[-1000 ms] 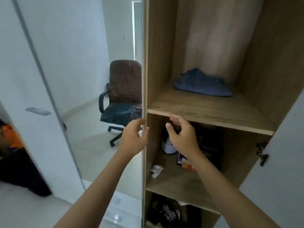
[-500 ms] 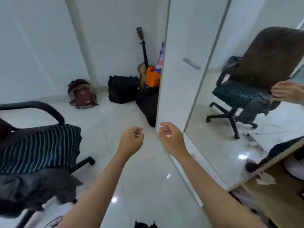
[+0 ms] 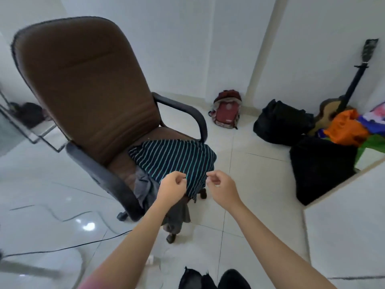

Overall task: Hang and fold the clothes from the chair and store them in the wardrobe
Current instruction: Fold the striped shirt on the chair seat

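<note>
Dark teal-striped soft knit shirt [image 3: 173,161] draped over brown office chair [image 3: 87,84] seat edge. Left hand [image 3: 170,189], right hand [image 3: 221,187] loosely curled, empty, just above. Light, limp; likely best pinched at hem corners.

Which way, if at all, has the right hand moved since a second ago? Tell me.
Yes. The right hand left the wardrobe shelf edge and crossed to the chair, now beside the striped shirt.
</note>
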Demonstrator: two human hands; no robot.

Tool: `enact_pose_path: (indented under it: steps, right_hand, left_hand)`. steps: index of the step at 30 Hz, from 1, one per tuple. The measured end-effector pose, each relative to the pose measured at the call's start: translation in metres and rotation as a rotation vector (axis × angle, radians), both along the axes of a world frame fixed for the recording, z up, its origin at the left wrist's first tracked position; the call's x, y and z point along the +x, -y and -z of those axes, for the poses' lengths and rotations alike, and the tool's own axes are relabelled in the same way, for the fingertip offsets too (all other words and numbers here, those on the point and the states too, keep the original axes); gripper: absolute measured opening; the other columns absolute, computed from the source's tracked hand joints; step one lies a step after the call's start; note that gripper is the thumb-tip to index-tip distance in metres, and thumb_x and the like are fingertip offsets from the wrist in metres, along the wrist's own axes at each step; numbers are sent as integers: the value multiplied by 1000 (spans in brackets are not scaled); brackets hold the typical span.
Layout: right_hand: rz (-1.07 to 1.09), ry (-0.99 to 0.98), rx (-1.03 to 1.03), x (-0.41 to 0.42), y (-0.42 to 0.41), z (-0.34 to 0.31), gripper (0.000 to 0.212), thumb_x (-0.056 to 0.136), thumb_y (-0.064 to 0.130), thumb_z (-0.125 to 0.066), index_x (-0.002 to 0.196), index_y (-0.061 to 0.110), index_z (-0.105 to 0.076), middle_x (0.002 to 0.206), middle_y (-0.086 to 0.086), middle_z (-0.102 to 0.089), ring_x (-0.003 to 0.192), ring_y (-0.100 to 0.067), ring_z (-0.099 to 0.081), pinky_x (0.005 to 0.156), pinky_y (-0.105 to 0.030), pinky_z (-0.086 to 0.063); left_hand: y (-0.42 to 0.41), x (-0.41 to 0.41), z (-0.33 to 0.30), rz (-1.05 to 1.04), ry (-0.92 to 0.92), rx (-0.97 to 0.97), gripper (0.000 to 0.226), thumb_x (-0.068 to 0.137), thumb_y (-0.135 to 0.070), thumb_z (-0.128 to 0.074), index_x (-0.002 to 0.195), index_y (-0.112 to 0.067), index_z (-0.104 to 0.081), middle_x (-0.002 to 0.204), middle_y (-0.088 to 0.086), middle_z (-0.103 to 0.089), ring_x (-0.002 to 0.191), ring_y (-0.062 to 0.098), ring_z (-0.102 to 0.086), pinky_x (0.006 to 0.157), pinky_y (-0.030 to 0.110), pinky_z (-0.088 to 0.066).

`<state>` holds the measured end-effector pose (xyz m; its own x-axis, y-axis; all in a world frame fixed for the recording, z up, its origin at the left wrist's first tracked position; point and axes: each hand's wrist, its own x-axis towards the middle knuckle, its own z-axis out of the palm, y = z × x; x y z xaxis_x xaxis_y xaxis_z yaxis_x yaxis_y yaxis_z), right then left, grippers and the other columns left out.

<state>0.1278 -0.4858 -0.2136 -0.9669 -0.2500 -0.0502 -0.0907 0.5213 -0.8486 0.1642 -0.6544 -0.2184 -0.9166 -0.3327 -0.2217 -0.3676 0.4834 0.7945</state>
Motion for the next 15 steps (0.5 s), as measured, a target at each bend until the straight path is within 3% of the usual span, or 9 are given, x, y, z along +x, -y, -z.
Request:
enact_pose_path:
  steps: [5, 9, 12, 15]
  right_hand:
    - [-168, 98, 40, -76, 52, 33, 18, 95, 17, -54, 109, 15, -65, 97, 6, -63, 89, -5, -58, 69, -4, -43]
    - [-293, 217, 69, -161, 93, 66, 20, 98, 17, -50, 113, 15, -62, 96, 7, -60, 85, -4, -58, 63, -7, -46]
    - [-401, 280, 122, -218, 122, 82, 20, 99, 18, -48, 114, 16, -61, 94, 4, -60, 83, -12, -59, 64, -17, -49]
    - [-502, 319, 195, -275, 153, 102, 18, 99, 17, -49, 112, 15, -61, 96, 1, -60, 83, -14, -58, 63, -12, -44]
  left_hand:
    - [54, -43, 34, -179, 84, 49, 22, 95, -20, -51, 114, -17, -60, 91, -8, -61, 72, 0, -54, 55, 11, -38]
    - [91, -89, 64, -385, 151, 118, 21, 94, -19, -51, 112, -16, -61, 93, -6, -62, 73, 4, -57, 56, 14, -40]
    - [112, -119, 82, -518, 200, 166, 23, 94, -17, -50, 113, -13, -61, 94, -2, -62, 72, 9, -57, 55, 16, -40]
    - [129, -152, 95, -617, 270, 194, 22, 94, -15, -50, 113, -12, -60, 93, -2, -62, 75, 7, -57, 56, 13, -39]
